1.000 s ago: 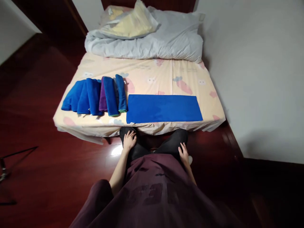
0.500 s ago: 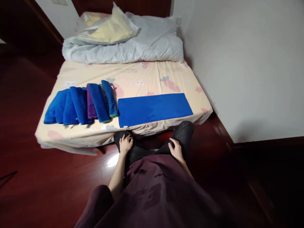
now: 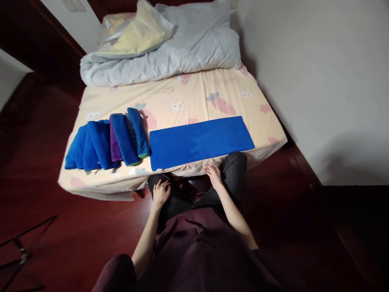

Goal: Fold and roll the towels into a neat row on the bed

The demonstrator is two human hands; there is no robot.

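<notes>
A blue towel (image 3: 200, 142), folded into a long flat strip, lies on the bed's front part. My right hand (image 3: 213, 175) is raised just short of the bed's front edge, fingers stretched out, with nothing in it; the towel's near edge is a little beyond the fingertips. My left hand (image 3: 161, 192) rests on my left knee with its fingers spread. To the left of the flat towel, several rolled or folded towels lie side by side: blue ones (image 3: 101, 144), a purple one (image 3: 115, 146) and a blue one with green edging (image 3: 138, 132).
The bed (image 3: 182, 105) has a cream sheet with carrot prints. A pale grey quilt (image 3: 200, 44) and a yellow cushion in a clear bag (image 3: 139, 34) lie at its far end. A white wall (image 3: 319, 81) stands right; a black stand (image 3: 22, 255) is on the floor at lower left.
My right hand has lifted off my right thigh and moved forward toward the bed's edge. My left hand stays on the knee. The view has shifted slightly, bringing the black stand into sight.
</notes>
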